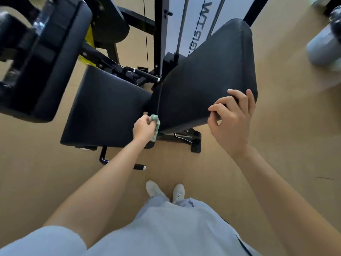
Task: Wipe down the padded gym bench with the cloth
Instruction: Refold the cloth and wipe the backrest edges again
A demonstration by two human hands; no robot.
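Cloth (155,124) at the seam of the bench (184,100)

You look straight down from head height at a black padded bench standing on a tan floor (276,137). The bench has two parts. The seat pad (103,108) lies flat on the left. The back pad (206,78) is on the right and tilts up and away from you. A narrow gap runs between them.

Your left hand (144,129) is at the near end of that gap. Its fingers are curled round a small bunched green cloth. The cloth touches the near left corner of the back pad, just beside the seat pad's right edge. A strip of cloth hangs below the hand.

Your right hand (230,122) grips the near right corner of the back pad. The fingers wrap over the top surface and the thumb sits under the edge. The two hands are well apart, with the near edge of the back pad between them.

Under the back pad a black frame foot (193,141) rests on the floor. A black bar (139,167) with a silver end lies below the seat pad. Behind the bench, black uprights and a thin cable (146,34) rise out of view. A second large black pad (48,60) fills the upper left, blurred. A grey object (323,48) in the upper right is too blurred to tell what it is.

Your white shoes (178,193) stand on the floor near the bench, and light blue clothing covers the bottom of the view.
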